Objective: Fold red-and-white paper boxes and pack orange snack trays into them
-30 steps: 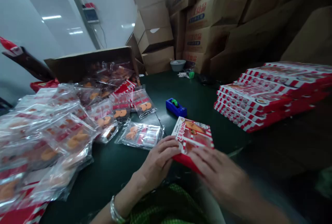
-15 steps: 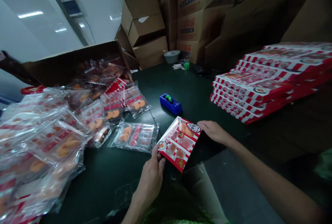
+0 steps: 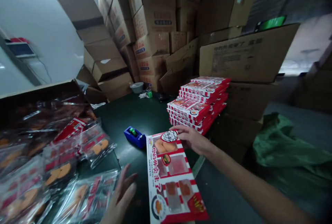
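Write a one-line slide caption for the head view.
Right hand grips a red-and-white box by its far end; open left hand is beside clear packets.

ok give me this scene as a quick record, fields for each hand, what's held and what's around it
right hand: grips the far end of the red and white box
left hand: open, fingers spread, just left of the box
left side: clear snack packets, heaped
beyond the box: blue tape dispenser
further back: stack of boxes, same print
surface: dark green table
backdrop: piled cardboard cartons
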The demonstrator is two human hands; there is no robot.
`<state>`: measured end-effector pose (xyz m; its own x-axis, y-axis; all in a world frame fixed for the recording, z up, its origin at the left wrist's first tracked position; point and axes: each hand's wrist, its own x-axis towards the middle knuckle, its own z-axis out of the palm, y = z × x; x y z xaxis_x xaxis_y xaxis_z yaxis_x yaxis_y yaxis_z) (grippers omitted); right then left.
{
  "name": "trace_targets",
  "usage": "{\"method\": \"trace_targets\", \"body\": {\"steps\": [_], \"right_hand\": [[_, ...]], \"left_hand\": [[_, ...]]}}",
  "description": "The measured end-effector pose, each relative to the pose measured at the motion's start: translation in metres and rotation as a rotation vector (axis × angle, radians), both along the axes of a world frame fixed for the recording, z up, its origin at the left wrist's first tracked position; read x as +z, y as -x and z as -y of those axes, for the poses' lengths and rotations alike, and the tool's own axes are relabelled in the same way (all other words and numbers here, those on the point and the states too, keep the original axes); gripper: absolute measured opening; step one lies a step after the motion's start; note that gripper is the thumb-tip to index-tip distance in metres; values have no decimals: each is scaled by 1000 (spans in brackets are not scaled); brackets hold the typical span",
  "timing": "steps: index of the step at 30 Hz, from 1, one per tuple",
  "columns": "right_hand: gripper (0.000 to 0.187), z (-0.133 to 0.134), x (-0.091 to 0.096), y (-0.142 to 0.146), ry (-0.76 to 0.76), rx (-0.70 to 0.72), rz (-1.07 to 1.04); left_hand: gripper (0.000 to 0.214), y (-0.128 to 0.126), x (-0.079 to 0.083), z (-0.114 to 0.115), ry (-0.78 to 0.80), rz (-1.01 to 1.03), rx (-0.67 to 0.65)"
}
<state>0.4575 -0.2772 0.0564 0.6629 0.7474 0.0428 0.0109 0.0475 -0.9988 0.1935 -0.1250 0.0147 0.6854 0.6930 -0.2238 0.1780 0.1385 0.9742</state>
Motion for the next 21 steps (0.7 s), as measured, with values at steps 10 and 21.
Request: {"method": "trace_targets", "body": {"steps": [10, 21], "right_hand": [[53, 31, 81, -92, 139, -163, 452], [19, -6, 143, -169, 456, -189, 969]], "left_hand": [[62, -220, 80, 48, 368, 403, -226], [29, -309, 83, 44, 206, 298, -258]]}}
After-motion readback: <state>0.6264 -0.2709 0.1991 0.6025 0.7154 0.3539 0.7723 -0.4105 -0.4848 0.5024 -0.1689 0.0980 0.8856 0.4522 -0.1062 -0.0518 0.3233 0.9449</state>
